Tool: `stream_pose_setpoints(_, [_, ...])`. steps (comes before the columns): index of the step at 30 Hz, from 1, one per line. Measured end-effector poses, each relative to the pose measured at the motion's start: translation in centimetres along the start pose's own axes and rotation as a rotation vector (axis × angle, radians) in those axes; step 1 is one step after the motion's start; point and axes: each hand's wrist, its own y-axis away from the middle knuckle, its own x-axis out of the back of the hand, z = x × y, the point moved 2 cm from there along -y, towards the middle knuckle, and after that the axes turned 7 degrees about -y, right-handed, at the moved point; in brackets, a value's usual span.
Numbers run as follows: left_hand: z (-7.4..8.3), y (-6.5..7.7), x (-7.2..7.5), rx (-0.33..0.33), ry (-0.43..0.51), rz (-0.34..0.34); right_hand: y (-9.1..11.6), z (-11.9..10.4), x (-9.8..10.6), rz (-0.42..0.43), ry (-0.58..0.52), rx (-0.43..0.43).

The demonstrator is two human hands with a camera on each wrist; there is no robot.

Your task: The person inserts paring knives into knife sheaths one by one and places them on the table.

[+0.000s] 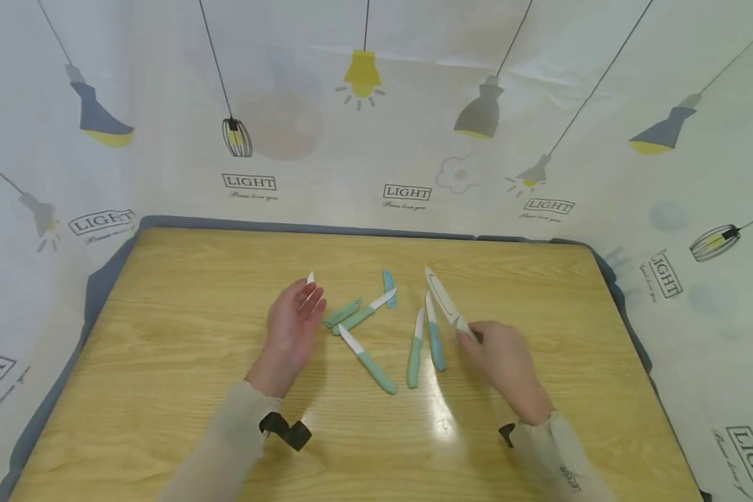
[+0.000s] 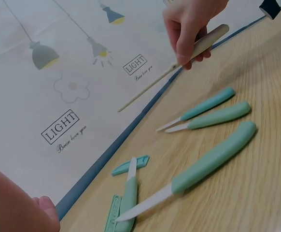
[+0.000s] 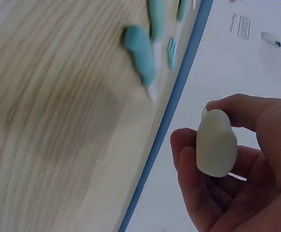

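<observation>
In the head view my right hand point(image 1: 498, 355) grips the cream handle of a knife point(image 1: 445, 300), its light blade part pointing up and left, raised above the table. The handle end point(image 3: 217, 145) shows between thumb and fingers in the right wrist view. My left hand point(image 1: 291, 321) hovers left of the other knives with fingers loosely bent. A white pointed tip point(image 1: 310, 277) shows just beyond its fingers; the rest is hidden. Between the hands lie a blue-handled knife point(image 1: 436, 341) and green-handled knives point(image 1: 376, 373), one beside a green sheath point(image 1: 342, 314).
A blue sheath point(image 1: 389, 288) lies near the tip of one green-handled knife point(image 1: 360, 317). The wooden table point(image 1: 163, 348) has a grey-blue edge at the back, against a wall covering point(image 1: 326, 188) printed with lamps.
</observation>
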Motion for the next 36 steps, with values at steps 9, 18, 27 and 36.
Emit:
stream_pose_setpoints(9, [1.4, -0.3, 2.2, -0.043, -0.017, 0.029, -0.5, 4.2, 0.6, -0.02, 0.044, -0.13])
stream_pose_setpoints(18, [2.5, -0.2, 4.1, -0.029, -0.007, 0.039, -0.7, 6.1, 0.1, 0.038, 0.122, -0.109])
stream_pose_setpoints(27, [3.4, 0.0, 5.0, -0.036, -0.011, 0.044, -1.0, 6.9, -0.6, -0.021, 0.119, -0.173])
stream_pose_setpoints(36, [4.8, 0.1, 5.2, -0.127, -0.178, 0.016, -1.5, 6.9, -0.7, -0.053, 0.106, -0.188])
